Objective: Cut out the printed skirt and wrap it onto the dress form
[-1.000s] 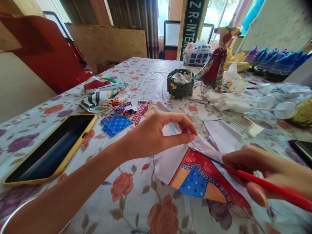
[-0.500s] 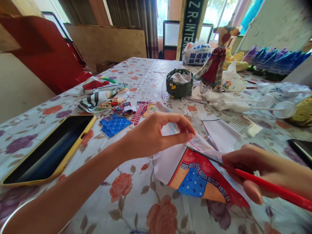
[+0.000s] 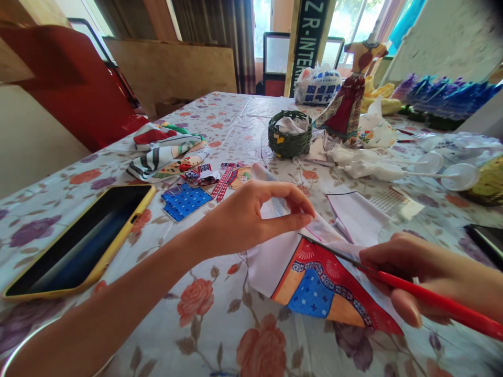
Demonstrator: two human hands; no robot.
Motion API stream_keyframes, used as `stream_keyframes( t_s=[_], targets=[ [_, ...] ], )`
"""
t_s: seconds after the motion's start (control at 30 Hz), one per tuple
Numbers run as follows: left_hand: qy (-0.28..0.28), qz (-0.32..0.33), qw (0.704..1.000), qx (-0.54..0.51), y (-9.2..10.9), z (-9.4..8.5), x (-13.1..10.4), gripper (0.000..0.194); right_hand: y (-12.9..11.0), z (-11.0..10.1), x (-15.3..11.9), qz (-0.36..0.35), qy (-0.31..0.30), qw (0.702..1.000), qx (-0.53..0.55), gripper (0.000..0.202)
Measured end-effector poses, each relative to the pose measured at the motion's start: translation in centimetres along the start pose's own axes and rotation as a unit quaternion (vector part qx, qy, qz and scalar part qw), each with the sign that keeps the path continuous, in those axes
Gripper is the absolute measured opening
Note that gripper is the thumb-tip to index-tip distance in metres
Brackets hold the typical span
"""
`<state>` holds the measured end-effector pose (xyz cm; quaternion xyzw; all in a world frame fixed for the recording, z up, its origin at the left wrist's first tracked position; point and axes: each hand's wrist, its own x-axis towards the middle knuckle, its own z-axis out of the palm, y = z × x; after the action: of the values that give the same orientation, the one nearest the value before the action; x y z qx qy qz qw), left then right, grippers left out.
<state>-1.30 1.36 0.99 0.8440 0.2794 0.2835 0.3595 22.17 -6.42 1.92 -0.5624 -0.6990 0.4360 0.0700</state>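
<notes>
My left hand (image 3: 261, 212) pinches the edge of a thin white printed cloth (image 3: 267, 267) between thumb and fingertips. A patterned panel shows on this cloth, with a red border (image 3: 314, 254), a blue patch and orange sides. My right hand (image 3: 420, 272) is closed around a slim tool with a long red handle (image 3: 451, 306). Its thin dark end lies along the panel's upper edge, close to my left fingertips. Whether it is a blade or a brush I cannot tell. Cut pieces, among them a blue dotted one (image 3: 186, 201), lie beyond my left wrist.
A phone in a yellow case (image 3: 131, 222) lies at left. Crumpled striped cloth (image 3: 165, 152) and a dark green basket (image 3: 290, 137) sit farther back. A doll in a red skirt (image 3: 348, 107), white plastic pieces (image 3: 365, 159) and another dark device (image 3: 487, 238) occupy the right side.
Almost nothing differs. My right hand and the red-handled tool have shifted very slightly to the right; my left hand keeps its place.
</notes>
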Motion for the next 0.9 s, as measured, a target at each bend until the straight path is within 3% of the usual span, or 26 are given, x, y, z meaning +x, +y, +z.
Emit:
stream_keyframes(
  t_s=[0.1, 0.23, 0.7, 0.9],
  targets=[
    [0.006, 0.001, 1.0, 0.004, 0.0, 0.0, 0.0, 0.011, -0.2, 0.0, 0.2, 0.044, -0.042, 0.997, 0.04, 0.015],
    [0.007, 0.003, 1.0, 0.005, -0.1, -0.1, 0.0, 0.012, -0.6, 0.0, 0.4, 0.047, -0.063, 0.994, 0.072, 0.016],
    [0.006, -0.001, 1.0, 0.0, -0.3, -0.1, 0.1, 0.01, 0.0, 0.2, 0.1, 0.049, -0.05, 0.996, 0.047, 0.024],
    [-0.004, -0.001, 1.0, -0.001, -0.3, -0.2, 0.1, 0.012, 0.5, 0.1, 0.5, 0.009, -0.054, 0.999, 0.002, 0.024]
  ],
)
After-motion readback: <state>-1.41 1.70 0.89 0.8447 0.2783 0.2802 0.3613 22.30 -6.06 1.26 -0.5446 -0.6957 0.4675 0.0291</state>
